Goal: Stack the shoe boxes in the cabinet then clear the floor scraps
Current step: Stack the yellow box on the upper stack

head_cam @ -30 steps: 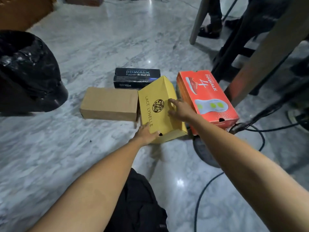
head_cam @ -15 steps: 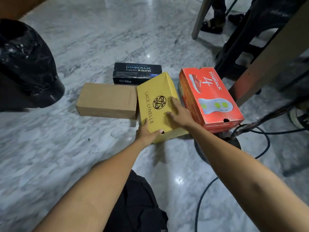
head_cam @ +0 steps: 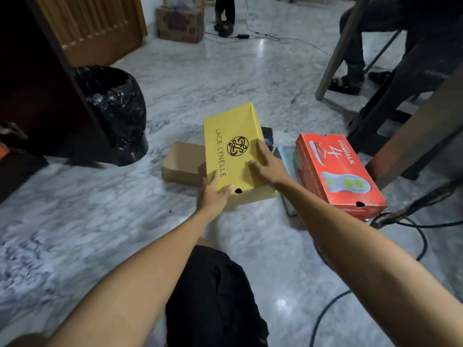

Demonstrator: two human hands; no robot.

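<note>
A yellow shoe box (head_cam: 231,136) marked LACE LYNELLE is lifted off the marble floor, held between both hands. My left hand (head_cam: 213,194) grips its near left corner. My right hand (head_cam: 268,164) presses on its lid and right side. Behind it lies a plain brown box (head_cam: 181,162), partly hidden. A black box (head_cam: 267,136) peeks out at the yellow box's far right. A red shoe box (head_cam: 335,171) sits on the floor to the right. The dark wooden cabinet (head_cam: 37,96) stands at the left.
A bin lined with a black bag (head_cam: 117,108) stands beside the cabinet. Black cables (head_cam: 416,221) run over the floor at the right, near wooden legs (head_cam: 335,53) and a seated person's feet (head_cam: 345,83). A cardboard carton (head_cam: 179,22) sits far back.
The yellow box has been raised off the floor and now covers most of the black box. The view has tilted up and the cabinet has come into sight.
</note>
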